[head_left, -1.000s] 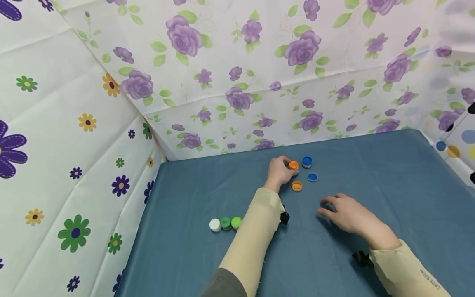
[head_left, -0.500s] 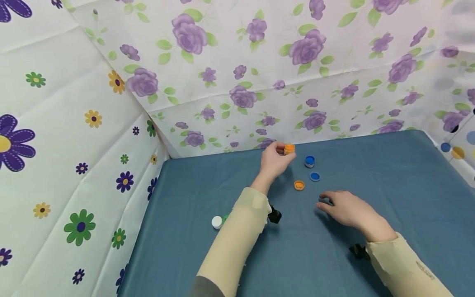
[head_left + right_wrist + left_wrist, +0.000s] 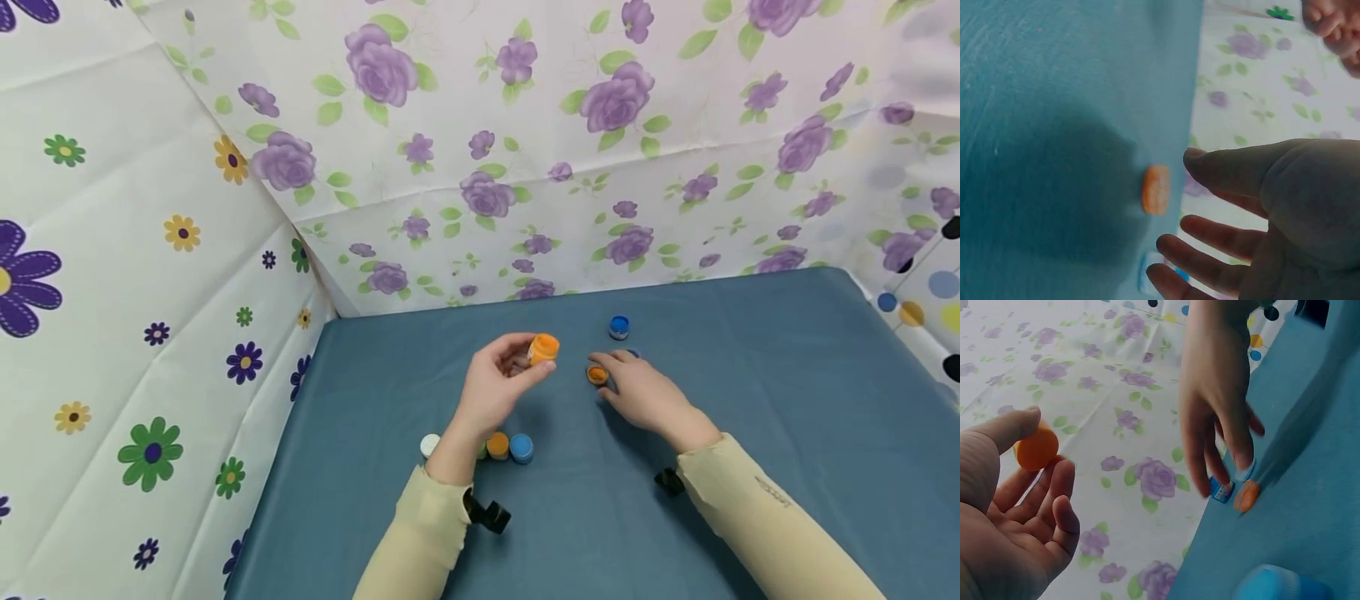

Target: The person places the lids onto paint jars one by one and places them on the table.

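My left hand [image 3: 491, 383] holds a small orange paint jar [image 3: 543, 348] above the table, pinched between thumb and fingers. In the left wrist view the orange jar [image 3: 1037, 449] sits at the fingertips. My right hand [image 3: 651, 398] reaches over an orange lid [image 3: 597, 375] lying inner side up, its fingers spread round it. From the right wrist, a gap shows between the fingers and the orange lid [image 3: 1156, 190]. Just behind stands a blue paint jar [image 3: 618, 327]. A blue lid [image 3: 633, 353] is mostly hidden by the right hand.
A row of small jars stands near the left forearm: white [image 3: 430, 445], orange [image 3: 497, 446] and blue [image 3: 521, 448] show, while the hand covers others. Floral cloth walls [image 3: 487, 196] rise behind and left of the blue tabletop [image 3: 570, 525].
My left hand lifted the orange jar off the table and brought it left and nearer. The right hand moved left and forward to the orange lid.
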`<move>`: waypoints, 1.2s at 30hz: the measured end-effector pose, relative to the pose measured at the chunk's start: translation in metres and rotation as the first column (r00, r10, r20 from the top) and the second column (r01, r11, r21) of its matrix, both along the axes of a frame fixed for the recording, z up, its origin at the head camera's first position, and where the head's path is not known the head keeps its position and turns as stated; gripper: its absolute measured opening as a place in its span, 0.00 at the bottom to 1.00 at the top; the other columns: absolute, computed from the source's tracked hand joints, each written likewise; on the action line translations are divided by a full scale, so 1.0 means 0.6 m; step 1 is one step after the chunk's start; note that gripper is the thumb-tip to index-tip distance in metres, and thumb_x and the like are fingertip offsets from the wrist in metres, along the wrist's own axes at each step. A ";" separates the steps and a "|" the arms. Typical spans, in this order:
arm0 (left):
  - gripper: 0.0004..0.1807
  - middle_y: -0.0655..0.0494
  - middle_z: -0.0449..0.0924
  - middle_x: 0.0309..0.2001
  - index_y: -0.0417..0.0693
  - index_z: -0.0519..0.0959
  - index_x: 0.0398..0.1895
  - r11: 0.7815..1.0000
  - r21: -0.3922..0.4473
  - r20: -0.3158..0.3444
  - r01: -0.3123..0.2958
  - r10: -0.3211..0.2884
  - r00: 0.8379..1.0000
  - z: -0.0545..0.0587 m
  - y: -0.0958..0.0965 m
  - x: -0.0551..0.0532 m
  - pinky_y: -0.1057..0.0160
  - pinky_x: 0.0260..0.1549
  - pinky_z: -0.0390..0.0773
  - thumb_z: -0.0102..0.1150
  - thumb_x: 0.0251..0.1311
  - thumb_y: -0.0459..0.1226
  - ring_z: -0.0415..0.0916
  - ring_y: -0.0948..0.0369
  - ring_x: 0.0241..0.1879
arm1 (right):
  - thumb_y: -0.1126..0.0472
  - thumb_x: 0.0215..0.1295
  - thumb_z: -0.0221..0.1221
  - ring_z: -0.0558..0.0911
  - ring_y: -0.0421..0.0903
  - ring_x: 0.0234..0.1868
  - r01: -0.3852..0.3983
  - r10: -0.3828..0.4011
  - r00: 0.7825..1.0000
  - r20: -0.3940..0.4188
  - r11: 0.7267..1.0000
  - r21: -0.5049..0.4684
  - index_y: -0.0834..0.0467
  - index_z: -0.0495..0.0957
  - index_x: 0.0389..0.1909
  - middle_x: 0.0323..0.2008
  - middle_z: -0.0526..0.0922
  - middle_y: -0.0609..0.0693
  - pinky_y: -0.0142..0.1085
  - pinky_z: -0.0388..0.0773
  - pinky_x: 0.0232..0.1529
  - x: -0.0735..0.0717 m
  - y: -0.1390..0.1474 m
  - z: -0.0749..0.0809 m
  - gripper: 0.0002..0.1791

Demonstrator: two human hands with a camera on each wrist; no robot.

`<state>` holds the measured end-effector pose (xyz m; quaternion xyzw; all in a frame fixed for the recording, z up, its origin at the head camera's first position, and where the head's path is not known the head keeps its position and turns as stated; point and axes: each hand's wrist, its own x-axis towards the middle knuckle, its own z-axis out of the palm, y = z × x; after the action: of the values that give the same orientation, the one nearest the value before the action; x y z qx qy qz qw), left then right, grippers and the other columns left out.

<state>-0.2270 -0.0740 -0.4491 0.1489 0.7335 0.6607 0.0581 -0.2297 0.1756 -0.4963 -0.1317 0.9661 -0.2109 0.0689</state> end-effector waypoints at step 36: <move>0.28 0.58 0.85 0.49 0.36 0.77 0.69 0.942 0.199 0.030 0.270 -0.281 0.959 -0.068 -0.005 0.046 0.58 0.46 0.81 0.62 0.79 0.48 0.79 0.45 0.42 | 0.49 0.81 0.61 0.82 0.53 0.50 0.074 -0.094 0.995 0.015 0.664 -0.744 0.55 0.74 0.53 0.52 0.84 0.50 0.39 0.81 0.43 0.105 -0.016 0.092 0.15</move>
<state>-0.1994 -0.0772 -0.4898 0.2357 0.6358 0.7181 0.1566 -0.1666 0.1661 -0.4412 -0.1061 0.8020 -0.5877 -0.0124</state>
